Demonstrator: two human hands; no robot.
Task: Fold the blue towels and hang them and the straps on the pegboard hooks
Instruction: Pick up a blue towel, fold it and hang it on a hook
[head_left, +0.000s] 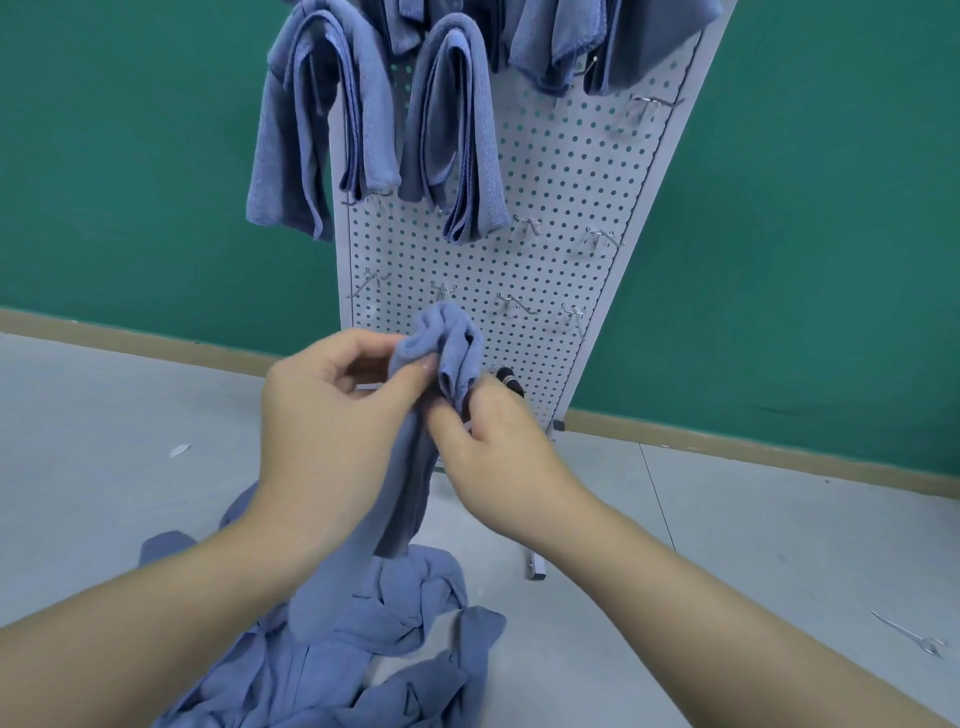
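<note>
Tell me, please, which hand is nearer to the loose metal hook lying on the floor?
Right. The right hand holds the towel at centre, on the hook's side; the hook lies apart, toward the lower right. The left hand grips the same towel from the far side.

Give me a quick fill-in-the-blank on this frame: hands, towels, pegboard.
1. Both the left hand and the right hand have a grip on one bunched blue ____.
2. The heap of blue cloth lies on the ____.
3. The folded blue towels hang on the white perforated ____.

Missing: towel; floor; pegboard
</note>
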